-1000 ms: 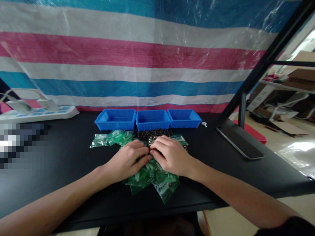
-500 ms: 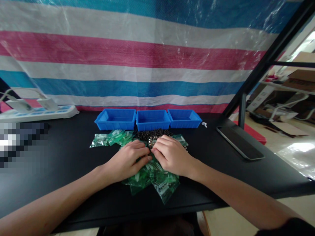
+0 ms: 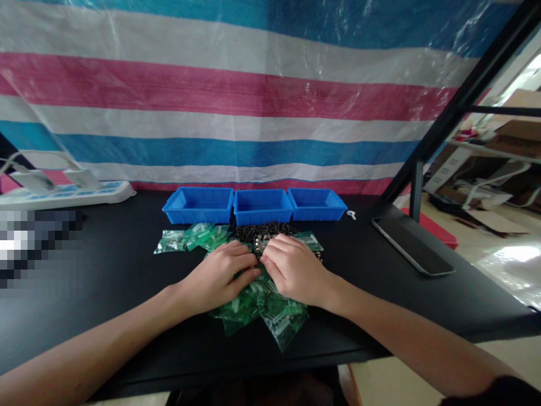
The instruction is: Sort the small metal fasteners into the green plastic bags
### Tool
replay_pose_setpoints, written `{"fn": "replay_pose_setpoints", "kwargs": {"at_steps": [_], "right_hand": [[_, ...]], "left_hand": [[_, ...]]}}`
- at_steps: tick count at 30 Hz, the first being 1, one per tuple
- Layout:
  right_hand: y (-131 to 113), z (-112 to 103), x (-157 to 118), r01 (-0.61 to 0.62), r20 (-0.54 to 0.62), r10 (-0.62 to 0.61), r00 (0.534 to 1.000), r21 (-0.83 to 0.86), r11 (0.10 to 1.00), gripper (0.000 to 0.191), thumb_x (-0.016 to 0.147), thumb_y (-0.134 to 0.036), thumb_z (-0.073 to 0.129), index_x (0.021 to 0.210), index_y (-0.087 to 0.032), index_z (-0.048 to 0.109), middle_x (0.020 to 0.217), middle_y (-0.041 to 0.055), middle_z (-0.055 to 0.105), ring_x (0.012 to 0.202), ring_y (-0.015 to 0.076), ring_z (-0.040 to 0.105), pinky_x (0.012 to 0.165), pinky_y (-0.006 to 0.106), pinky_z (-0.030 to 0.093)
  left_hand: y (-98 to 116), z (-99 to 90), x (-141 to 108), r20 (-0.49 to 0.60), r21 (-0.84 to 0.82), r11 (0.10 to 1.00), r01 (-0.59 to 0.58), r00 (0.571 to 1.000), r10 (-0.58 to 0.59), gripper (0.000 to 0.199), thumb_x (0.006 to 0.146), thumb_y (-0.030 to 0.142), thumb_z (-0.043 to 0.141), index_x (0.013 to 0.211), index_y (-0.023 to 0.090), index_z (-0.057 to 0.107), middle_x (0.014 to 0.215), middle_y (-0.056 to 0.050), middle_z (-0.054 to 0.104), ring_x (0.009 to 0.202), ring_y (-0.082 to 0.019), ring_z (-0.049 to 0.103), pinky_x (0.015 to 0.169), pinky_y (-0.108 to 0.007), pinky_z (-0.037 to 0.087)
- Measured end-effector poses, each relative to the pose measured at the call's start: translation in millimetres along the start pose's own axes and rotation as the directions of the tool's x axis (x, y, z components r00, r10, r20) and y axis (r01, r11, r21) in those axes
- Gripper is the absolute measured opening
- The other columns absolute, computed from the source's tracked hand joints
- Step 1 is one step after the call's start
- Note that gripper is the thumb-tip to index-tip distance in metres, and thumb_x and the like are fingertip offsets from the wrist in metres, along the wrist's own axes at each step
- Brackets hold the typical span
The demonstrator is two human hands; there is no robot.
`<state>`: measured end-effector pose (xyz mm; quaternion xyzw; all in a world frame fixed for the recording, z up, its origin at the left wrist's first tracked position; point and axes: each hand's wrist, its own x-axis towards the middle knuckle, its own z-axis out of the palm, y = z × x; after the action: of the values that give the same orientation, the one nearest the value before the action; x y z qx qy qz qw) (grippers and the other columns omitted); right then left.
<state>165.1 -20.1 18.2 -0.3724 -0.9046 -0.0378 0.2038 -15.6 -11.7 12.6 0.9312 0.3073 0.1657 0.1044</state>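
My left hand (image 3: 226, 270) and my right hand (image 3: 296, 268) rest close together, their curled fingertips almost meeting, above a pile of small green-tinted plastic bags (image 3: 281, 321). The fingers of both are bent inward and pressed together; whatever lies under or between the fingertips is hidden. White, slim pieces show through the bags. Just beyond the hands lie a heap of dark screws (image 3: 264, 229) and some small shiny metal parts (image 3: 259, 244), partly covered by my right hand. More green bags (image 3: 203, 235) spread out beyond my left hand.
Three blue bins (image 3: 262, 215) stand in a row behind the heap. A phone (image 3: 412, 245) lies at the right, a small white item (image 3: 351, 215) beside the right bin. At the left are a power strip (image 3: 110, 194) and a blurred-out object. A striped sheet (image 3: 253, 101) hangs behind.
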Motion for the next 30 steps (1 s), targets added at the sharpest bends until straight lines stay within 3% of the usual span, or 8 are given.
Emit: {"fn": "replay_pose_setpoints", "kwargs": {"at_steps": [11, 24, 30], "right_hand": [[-6.0, 0.2, -0.6, -0.029, -0.032, 0.027, 0.999, -0.072, 0.997, 0.023, 0.087, -0.020, 0.037, 0.068, -0.016, 0.051, 0.071, 0.0042, 0.053, 0.072, 0.0161, 0.045, 0.068, 0.030, 0.034], [0.9, 2.1, -0.9, -0.033, -0.008, 0.032, 0.999, -0.023, 0.999, 0.024, 0.089, -0.021, 0.035, 0.070, -0.015, 0.050, 0.072, 0.0044, 0.054, 0.074, 0.0160, 0.045, 0.071, 0.029, 0.034], [0.6, 0.1, -1.1, -0.031, -0.003, 0.031, 1.000, 0.046, 0.998, 0.022, 0.089, -0.020, 0.035, 0.073, -0.015, 0.051, 0.074, 0.0047, 0.054, 0.075, 0.0156, 0.046, 0.072, 0.029, 0.035]], "left_hand": [[-2.2, 2.1, 0.8, -0.039, -0.003, 1.000, -0.006, 0.999, 0.006, 0.026, 0.089, 0.025, 0.039, 0.071, 0.014, 0.055, 0.070, -0.003, 0.051, 0.070, -0.016, 0.046, 0.065, -0.028, 0.038], [-0.2, -3.6, 1.7, -0.017, -0.006, 1.000, -0.013, 1.000, 0.013, 0.020, 0.088, 0.021, 0.038, 0.076, 0.015, 0.053, 0.071, -0.003, 0.054, 0.071, -0.016, 0.048, 0.066, -0.027, 0.039], [-2.9, -1.0, -1.6, -0.084, -0.031, 0.997, 0.065, 0.994, -0.068, 0.018, 0.087, 0.021, 0.040, 0.089, 0.015, 0.057, 0.076, -0.005, 0.058, 0.075, -0.017, 0.052, 0.065, -0.026, 0.042]]}}
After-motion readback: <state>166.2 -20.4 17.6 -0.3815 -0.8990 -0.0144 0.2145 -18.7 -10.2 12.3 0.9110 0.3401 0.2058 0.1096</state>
